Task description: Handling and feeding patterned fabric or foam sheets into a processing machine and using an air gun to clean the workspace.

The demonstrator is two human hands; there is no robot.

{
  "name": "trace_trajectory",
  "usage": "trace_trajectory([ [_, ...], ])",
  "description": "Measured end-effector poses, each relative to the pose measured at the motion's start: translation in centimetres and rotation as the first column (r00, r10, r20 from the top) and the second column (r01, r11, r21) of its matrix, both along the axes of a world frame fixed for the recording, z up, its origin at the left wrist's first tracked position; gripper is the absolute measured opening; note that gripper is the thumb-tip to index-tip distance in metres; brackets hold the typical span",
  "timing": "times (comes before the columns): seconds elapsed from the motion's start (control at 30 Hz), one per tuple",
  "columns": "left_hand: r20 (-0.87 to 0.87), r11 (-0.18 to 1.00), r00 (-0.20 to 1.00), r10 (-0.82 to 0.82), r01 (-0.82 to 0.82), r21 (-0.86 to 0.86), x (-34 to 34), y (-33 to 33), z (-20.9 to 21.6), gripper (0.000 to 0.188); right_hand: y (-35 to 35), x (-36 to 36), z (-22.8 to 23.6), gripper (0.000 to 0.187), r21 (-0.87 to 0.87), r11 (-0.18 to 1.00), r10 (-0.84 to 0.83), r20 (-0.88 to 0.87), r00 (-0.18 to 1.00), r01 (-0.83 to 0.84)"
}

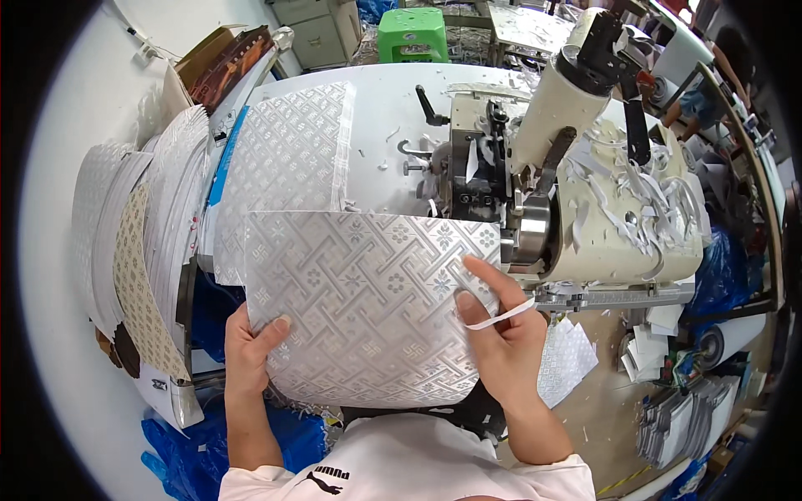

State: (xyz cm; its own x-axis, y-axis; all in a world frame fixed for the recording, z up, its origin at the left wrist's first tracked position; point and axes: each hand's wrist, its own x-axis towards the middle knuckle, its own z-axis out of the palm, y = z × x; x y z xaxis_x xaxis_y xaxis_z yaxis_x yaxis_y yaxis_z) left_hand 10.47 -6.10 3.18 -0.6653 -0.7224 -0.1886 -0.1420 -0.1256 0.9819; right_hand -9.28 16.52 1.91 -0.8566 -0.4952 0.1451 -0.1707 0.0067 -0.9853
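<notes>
A silver-white sheet with an embossed lattice and flower pattern is held in front of me, bowed toward my body. My left hand grips its lower left edge, thumb on top. My right hand pinches its right edge, with the thumb and index finger lying over the pattern. Across those right-hand fingers lies a thin white strip. Just beyond the sheet's upper right corner is the metal roller of a cream-coloured machine. What is under the sheet is hidden.
A stack of similar patterned sheets lies on the white table beyond. Curved paper piles lean against the left wall. White offcuts litter the machine's cover. A green stool stands behind, and stacked sheets rest on the right floor.
</notes>
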Motion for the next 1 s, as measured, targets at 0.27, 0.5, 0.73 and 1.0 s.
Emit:
trace_trajectory([
  [0.27,0.018,1.0,1.0,-0.023,0.023,0.006,-2.1,0.1,0.0,0.043,-0.2,-1.9,0.8,0.039,-0.066,0.997,-0.009,0.284,0.959,0.029],
  [0.5,0.011,0.999,0.999,-0.042,0.042,-0.012,-3.2,0.0,0.2,0.043,-0.1,-3.0,0.7,0.037,-0.051,0.995,-0.064,0.339,0.939,0.086],
  [0.73,0.01,0.997,0.997,-0.071,0.071,0.029,-3.6,0.5,-0.1,0.044,1.1,-3.5,0.8,0.035,-0.019,0.995,-0.09,0.271,0.958,0.099],
  [1.0,-0.031,0.904,0.922,-0.386,0.385,0.185,-8.9,5.4,-1.7,0.036,8.0,-8.1,1.4,0.037,0.047,0.972,-0.236,0.176,0.955,0.232],
])
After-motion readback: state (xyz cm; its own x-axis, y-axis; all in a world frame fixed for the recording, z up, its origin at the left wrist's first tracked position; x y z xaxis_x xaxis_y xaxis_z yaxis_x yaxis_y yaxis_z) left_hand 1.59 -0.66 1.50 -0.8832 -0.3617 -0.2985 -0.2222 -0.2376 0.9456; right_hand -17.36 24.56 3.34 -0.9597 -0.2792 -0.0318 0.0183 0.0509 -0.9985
